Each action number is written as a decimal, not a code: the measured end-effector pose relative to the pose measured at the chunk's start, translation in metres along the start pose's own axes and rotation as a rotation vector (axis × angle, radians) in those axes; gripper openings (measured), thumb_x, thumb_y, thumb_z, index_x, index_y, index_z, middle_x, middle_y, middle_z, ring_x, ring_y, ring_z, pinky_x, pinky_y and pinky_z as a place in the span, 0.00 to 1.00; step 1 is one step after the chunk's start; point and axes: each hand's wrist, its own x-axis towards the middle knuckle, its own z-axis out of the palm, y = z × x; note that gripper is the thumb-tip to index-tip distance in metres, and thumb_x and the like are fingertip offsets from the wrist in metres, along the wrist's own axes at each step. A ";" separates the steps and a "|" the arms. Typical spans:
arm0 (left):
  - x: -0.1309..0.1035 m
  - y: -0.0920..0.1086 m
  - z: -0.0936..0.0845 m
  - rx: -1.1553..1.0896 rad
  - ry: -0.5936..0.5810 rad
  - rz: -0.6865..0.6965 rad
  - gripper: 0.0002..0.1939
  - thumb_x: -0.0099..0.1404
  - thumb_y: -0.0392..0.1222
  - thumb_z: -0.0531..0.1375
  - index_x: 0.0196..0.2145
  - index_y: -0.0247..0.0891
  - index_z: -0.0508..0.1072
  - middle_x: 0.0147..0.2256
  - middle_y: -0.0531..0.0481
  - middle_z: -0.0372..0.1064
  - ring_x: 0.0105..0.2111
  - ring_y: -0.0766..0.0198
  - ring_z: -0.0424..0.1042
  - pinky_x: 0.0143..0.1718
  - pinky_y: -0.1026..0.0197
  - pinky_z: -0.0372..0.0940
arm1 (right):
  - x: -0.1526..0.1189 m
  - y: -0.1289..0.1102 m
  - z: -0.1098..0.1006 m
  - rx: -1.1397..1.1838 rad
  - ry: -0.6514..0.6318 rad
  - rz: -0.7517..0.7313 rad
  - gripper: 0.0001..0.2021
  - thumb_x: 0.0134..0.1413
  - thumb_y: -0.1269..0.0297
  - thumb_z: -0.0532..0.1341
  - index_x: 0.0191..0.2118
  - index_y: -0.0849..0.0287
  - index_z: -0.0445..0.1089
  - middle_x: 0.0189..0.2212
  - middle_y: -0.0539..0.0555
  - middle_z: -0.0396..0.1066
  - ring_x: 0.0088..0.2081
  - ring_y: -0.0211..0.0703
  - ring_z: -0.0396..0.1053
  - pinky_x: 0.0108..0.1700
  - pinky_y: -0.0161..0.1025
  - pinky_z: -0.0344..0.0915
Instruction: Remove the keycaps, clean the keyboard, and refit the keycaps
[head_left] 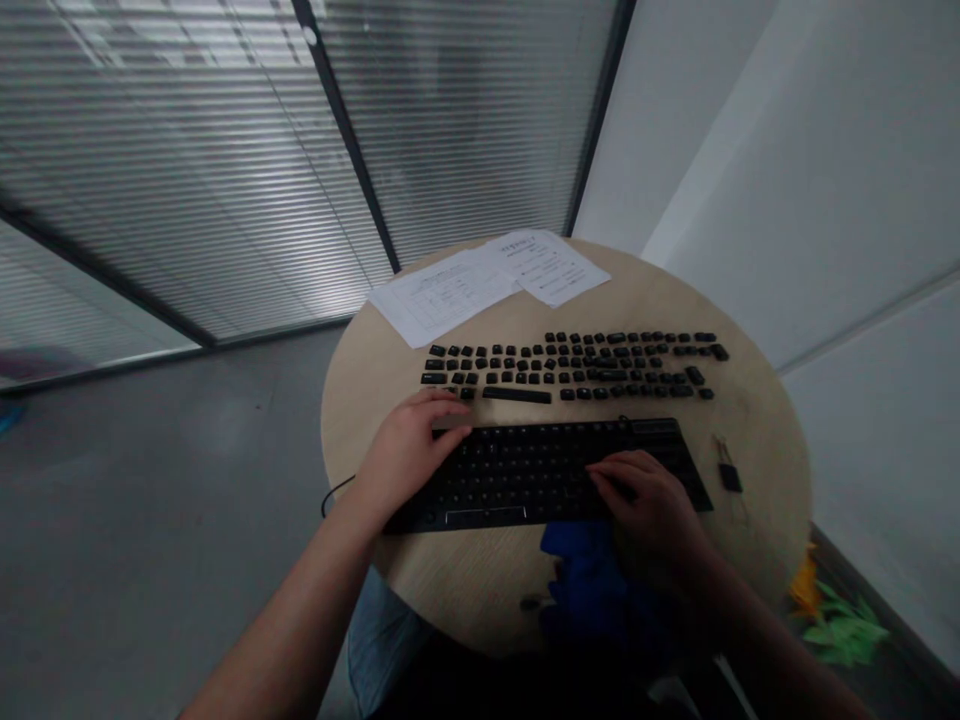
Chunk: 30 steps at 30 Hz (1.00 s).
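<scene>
The black keyboard (525, 480) lies on the round wooden surface (465, 570) right in front of me, rows of small key positions across it and a long pale-outlined slot near its front edge. My left hand (409, 445) rests over its left end, loosely open, with thumb and forefinger parted near the back edge. My right hand (649, 495) bends over the right part of the keys, thumb and fingertips drawn close together (whether anything is pinched there, I cannot tell). A thin cable (335, 490) curves out beside the left end. Just behind the keyboard, loose black keycaps are laid out in rows, the long space bar (517, 395) among them in the row nearest me. Farther back, near the rim, printed papers (450, 295) lie partly overlapping. To the right of the keyboard, well apart from the papers, sits a black binder clip (729, 478). A blue cloth (589, 570) bunches at the near edge, below my right hand. Beyond the surface are grey floor (180, 480), windows with lowered blinds (465, 130), and a pale wall (847, 200).
</scene>
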 end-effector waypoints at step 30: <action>0.249 0.028 0.091 0.270 -0.273 0.108 0.11 0.59 0.36 0.64 0.40 0.38 0.83 0.39 0.43 0.79 0.40 0.55 0.75 0.44 0.57 0.66 | 0.266 0.072 0.012 -0.390 -0.331 0.027 0.08 0.59 0.63 0.64 0.41 0.52 0.82 0.43 0.55 0.81 0.46 0.50 0.75 0.50 0.43 0.67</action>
